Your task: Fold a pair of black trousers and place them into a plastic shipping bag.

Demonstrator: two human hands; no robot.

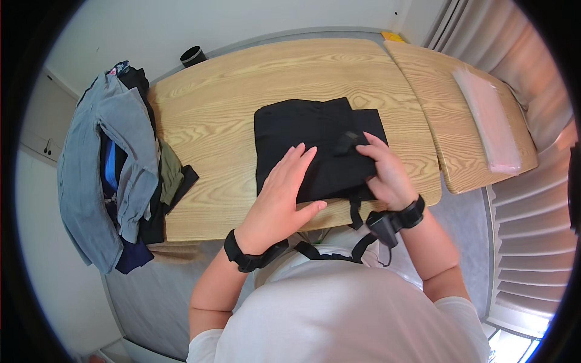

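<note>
While black cloth point(281, 133) lies on the table point(209, 103), clothes point(85, 169) crowd its left end.

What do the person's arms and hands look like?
The left hand and right hand have no gloves. Each wrist wears a black strap with a dark, boxy gadget. The short sleeves are plain white.

A plain white shirt point(339, 314) with short sleeves point(457, 319) fills the lower centre of the frame, a black strap point(330, 257) curving along its upper edge. Black wristbands point(414, 213) carry dark, boxy modules point(382, 230); a thin dark cable point(389, 258) loops below the right one.
</note>
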